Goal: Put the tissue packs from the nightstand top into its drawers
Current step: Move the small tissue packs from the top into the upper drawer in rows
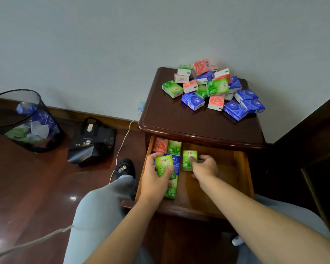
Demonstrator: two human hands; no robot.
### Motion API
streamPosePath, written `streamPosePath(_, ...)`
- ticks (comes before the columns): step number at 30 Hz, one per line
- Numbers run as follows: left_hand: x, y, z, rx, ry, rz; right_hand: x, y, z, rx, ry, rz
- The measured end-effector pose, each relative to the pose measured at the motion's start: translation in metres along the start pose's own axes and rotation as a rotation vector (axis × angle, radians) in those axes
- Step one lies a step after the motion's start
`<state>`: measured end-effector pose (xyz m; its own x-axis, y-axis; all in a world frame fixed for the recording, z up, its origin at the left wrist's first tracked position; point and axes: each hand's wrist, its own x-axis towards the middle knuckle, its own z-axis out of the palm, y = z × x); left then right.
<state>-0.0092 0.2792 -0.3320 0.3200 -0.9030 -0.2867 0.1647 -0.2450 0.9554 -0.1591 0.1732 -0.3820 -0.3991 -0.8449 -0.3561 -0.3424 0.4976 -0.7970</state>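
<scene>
Head camera: the left hand (156, 180) and the right hand (204, 166) each grip a green pack over the drawer (242, 168). The pile (215, 88) sits at one o'clock. Packs look light and squashy; pinch the short sides.

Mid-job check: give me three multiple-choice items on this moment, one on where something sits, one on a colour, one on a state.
1. Where is the pile of loose tissue packs?
A. On the nightstand top
B. On the floor
C. In the wire bin

2. What colour is the pack in the left hand?
A. Blue
B. Green
C. Pink

3. What state is the top drawer in?
A. Closed
B. Pulled open
C. Taken out and set on the floor

Answers:
1 A, the pile lies toward the back right of the nightstand top.
2 B, the left hand's fingers wrap a green pack.
3 B, both hands, the right hand too, reach into it, with packs already lying inside.
</scene>
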Motion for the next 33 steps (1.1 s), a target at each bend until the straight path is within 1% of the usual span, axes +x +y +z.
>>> streamPosePath(5, 0.002, -0.002, 0.000, -0.010, 0.027, -0.009, -0.004, 0.001, 0.001, -0.033, -0.008, -0.024)
streamPosePath(9, 0.003, -0.003, -0.001, 0.015, 0.048, 0.000, -0.010, -0.003, -0.006, 0.004, -0.078, -0.013)
streamPosePath(14, 0.001, 0.003, 0.000, 0.038, 0.063, -0.031, -0.021, -0.010, -0.035, -0.021, -0.100, -0.105)
streamPosePath(15, 0.001, 0.005, 0.001, 0.055, 0.045, -0.021, -0.025, -0.010, -0.041, -0.008, -0.144, -0.132)
streamPosePath(17, 0.001, 0.008, 0.003, 0.131, -0.025, 0.018, -0.033, -0.010, -0.052, 0.031, -0.326, -0.160)
streamPosePath(19, 0.001, 0.012, 0.007, 0.205, -0.121, 0.046, -0.042, -0.010, -0.059, 0.103, -0.508, -0.128)
streamPosePath(21, 0.001, 0.014, 0.014, 0.223, -0.210, 0.023, -0.045, -0.007, -0.063, 0.174, -0.592, -0.079)
streamPosePath(23, 0.001, 0.015, 0.024, 0.251, -0.294, -0.007, -0.044, -0.004, -0.066, 0.197, -0.588, -0.051)
streamPosePath(25, 0.000, 0.014, 0.034, 0.338, -0.348, 0.004, -0.039, -0.002, -0.073, 0.202, -0.546, -0.023)
streamPosePath(27, 0.000, 0.013, 0.041, 0.465, -0.333, 0.044, -0.030, 0.001, -0.082, 0.225, -0.485, -0.004)
streamPosePath(30, 0.005, 0.009, 0.043, 0.696, -0.238, 0.162, -0.016, 0.006, -0.093, 0.162, -0.335, 0.016)
streamPosePath(33, 0.012, 0.004, 0.043, 0.907, -0.252, 0.243, -0.002, 0.013, -0.095, 0.124, -0.254, 0.041)
